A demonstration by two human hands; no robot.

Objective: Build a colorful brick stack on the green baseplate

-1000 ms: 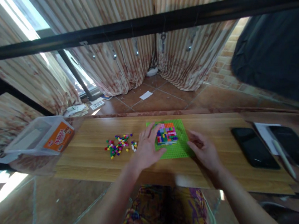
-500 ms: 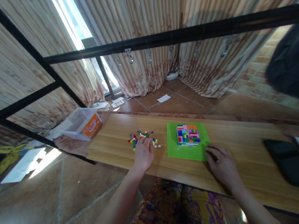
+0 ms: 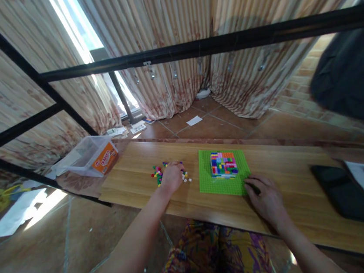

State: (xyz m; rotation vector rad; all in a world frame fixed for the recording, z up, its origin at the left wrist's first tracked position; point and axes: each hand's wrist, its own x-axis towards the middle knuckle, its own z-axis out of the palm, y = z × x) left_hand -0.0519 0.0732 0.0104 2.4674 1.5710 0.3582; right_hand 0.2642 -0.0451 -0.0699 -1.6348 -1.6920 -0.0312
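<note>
My left hand (image 3: 172, 177) reaches over a loose pile of small colored building bricks (image 3: 156, 174). Its fingertips are among the bricks, and whether they grip one is hidden. To the right lies a green studded baseplate (image 3: 207, 184). On it stands a block-shaped build of multicolored bricks (image 3: 224, 164), several layers high. My right hand (image 3: 267, 197) rests at the near right corner of the baseplate, with thumb and forefinger closed on its edge.
The wooden board (image 3: 134, 177) carries all this. Left of it stands a clear plastic bin (image 3: 87, 158) with an orange label. A dark tablet-like slab (image 3: 346, 192) and papers lie at right. A black metal bar (image 3: 191, 47) crosses beyond the board, before curtains (image 3: 161, 16).
My left hand has pushed a little farther over the brick pile, its fingers now stretching toward the far side. My right hand stays at the baseplate corner. The view has shifted slightly.
</note>
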